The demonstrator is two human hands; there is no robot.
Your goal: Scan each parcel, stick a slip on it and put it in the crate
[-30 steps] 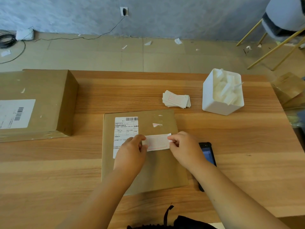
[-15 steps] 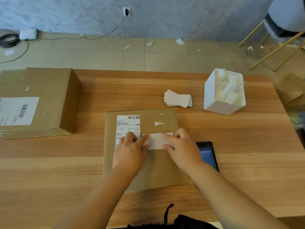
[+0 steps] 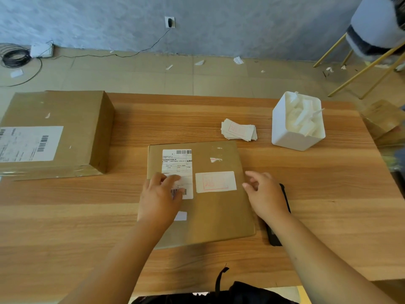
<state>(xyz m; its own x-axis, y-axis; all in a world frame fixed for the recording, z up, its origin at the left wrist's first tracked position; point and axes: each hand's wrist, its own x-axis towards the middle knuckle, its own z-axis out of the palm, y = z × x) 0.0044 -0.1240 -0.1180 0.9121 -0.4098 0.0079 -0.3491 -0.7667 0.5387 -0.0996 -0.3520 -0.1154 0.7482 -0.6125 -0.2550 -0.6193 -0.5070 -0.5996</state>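
A flat brown parcel (image 3: 221, 213) lies in the middle of the wooden table (image 3: 317, 187). A white slip with red print (image 3: 215, 182) sits flat on its top, beside the white shipping label (image 3: 177, 161). My left hand (image 3: 158, 198) rests on the parcel's left part, fingers lying over the label's lower half. My right hand (image 3: 266, 195) hovers at the parcel's right edge, fingers relaxed, holding nothing, apart from the slip. A black phone (image 3: 278, 235) lies under my right wrist, mostly hidden.
A larger cardboard box (image 3: 65, 119) with a barcode label stands at the table's left end. A stack of slips (image 3: 238, 130) lies behind the parcel. A white bin of paper scraps (image 3: 291, 139) stands at the back right. A chair's gold legs (image 3: 363, 69) are beyond.
Both hands have let go of the slip and moved apart, left hand to the shipping label, right hand to the parcel's right edge. The slip now lies uncovered on the parcel.
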